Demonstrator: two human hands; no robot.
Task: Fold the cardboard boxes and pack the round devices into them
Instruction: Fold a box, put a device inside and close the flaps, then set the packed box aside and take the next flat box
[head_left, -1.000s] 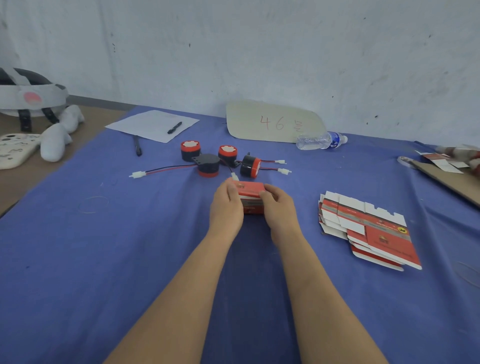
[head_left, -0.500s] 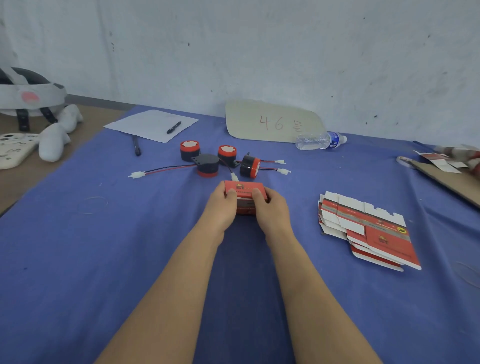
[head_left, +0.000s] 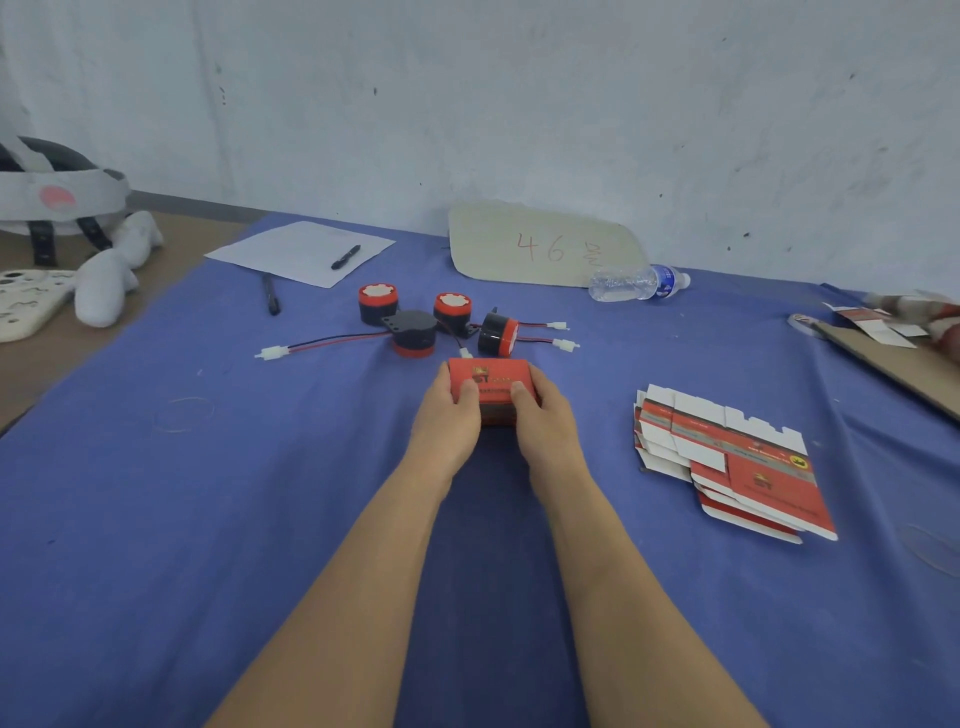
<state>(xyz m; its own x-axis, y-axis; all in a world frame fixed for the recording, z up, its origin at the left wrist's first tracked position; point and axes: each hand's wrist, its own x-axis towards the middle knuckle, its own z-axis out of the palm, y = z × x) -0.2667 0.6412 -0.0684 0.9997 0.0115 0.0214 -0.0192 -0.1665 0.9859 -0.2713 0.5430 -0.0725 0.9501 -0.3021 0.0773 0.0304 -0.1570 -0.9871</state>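
Our left hand (head_left: 448, 415) and right hand (head_left: 543, 421) grip the red box (head_left: 491, 382), thumbs on top; our fingers hide its sides.

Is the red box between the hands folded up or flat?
Folded up: the red box shows a top face and a front wall, gripped at its ends by the left hand and right hand.

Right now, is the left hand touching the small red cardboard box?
Touching. Head view: the left hand grips the small red cardboard box at its left end, thumb on top.
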